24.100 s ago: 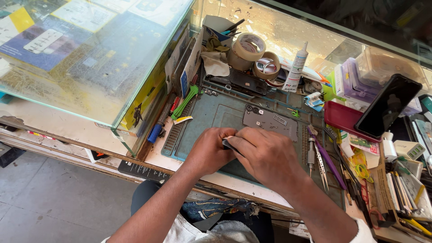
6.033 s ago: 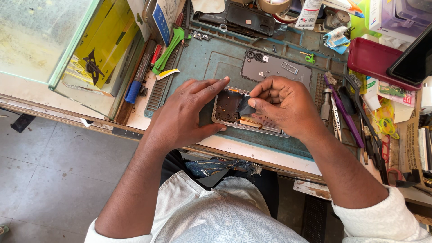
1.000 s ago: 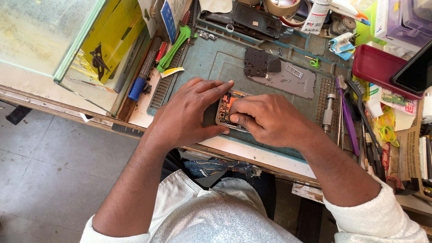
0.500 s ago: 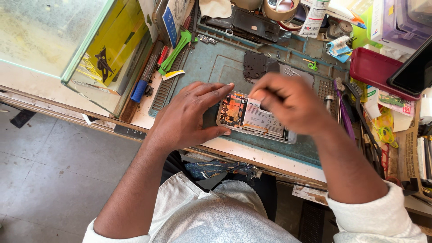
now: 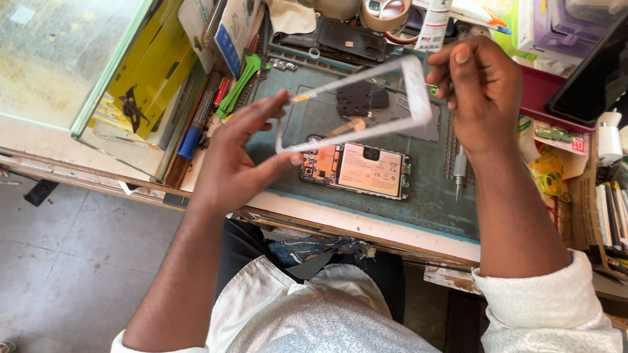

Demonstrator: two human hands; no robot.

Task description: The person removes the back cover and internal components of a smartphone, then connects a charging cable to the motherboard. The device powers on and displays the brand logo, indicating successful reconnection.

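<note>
Half a second ago both hands were low over the opened phone; now they have risen and a thin white rectangular phone frame [image 5: 356, 104] has come up off it, held in the air above the worktop [image 5: 366, 225]. The left hand [image 5: 239, 160], at about 9 o'clock from the frame, is turned palm-up with fingers spread, the frame's near end pinched between thumb and fingertips. The right hand [image 5: 481, 88], at 3 o'clock, is raised higher with its back toward the camera, its fingers curled and closed on the frame's far end, so the frame tilts upward toward the right. Directly below, at 6 o'clock from the frame, the opened black smartphone [image 5: 356, 170], with its pale battery and orange parts exposed, lies flat on the blue-green rubber repair mat [image 5: 432, 196]. A silver screwdriver [image 5: 458, 171] rests on the mat just to the phone's 3 o'clock side.
</note>
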